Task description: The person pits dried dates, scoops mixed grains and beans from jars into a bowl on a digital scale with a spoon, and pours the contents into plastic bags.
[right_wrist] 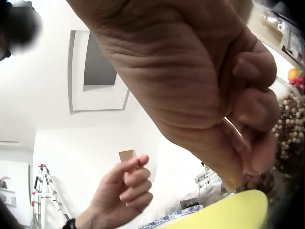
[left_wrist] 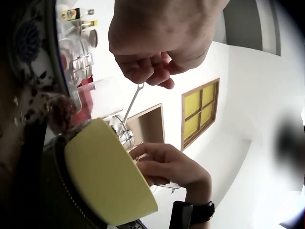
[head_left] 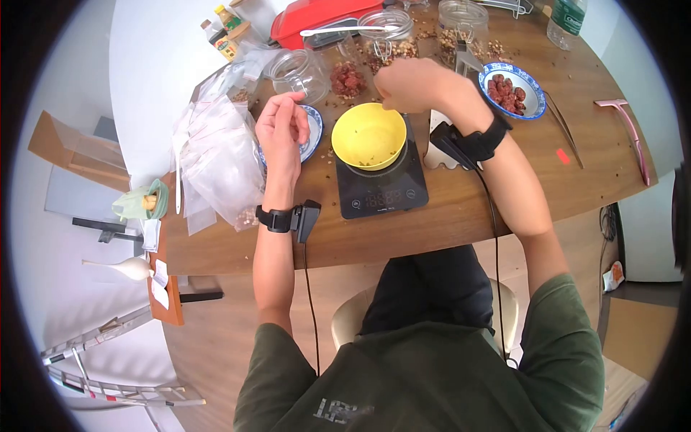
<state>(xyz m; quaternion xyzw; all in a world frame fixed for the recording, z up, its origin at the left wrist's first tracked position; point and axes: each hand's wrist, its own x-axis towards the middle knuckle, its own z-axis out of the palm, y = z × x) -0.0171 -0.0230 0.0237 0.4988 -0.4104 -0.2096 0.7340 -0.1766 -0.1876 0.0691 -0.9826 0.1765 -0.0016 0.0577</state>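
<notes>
A yellow bowl (head_left: 368,135) with a few small specks inside sits on a black kitchen scale (head_left: 381,191). My right hand (head_left: 421,85) is over the bowl's far right rim. Its fingers are bent and the thumb (right_wrist: 224,162) points down close to the rim; I cannot tell whether a small thing is between the fingertips. To the left of the bowl, my left hand (head_left: 281,122) hangs above a blue-and-white plate (head_left: 312,133), fingers loosely curled, with nothing visible in them. Behind the bowl lies a clear container of dark red dried pieces (head_left: 348,79).
Glass jars of mixed beans (head_left: 389,47) stand at the back, one with a white spoon (head_left: 338,31) across it. A bowl of dried red dates (head_left: 507,95) stands to the right, beside tweezers (head_left: 563,129) and a pink razor-like tool (head_left: 630,137). Plastic bags (head_left: 219,155) cover the left side.
</notes>
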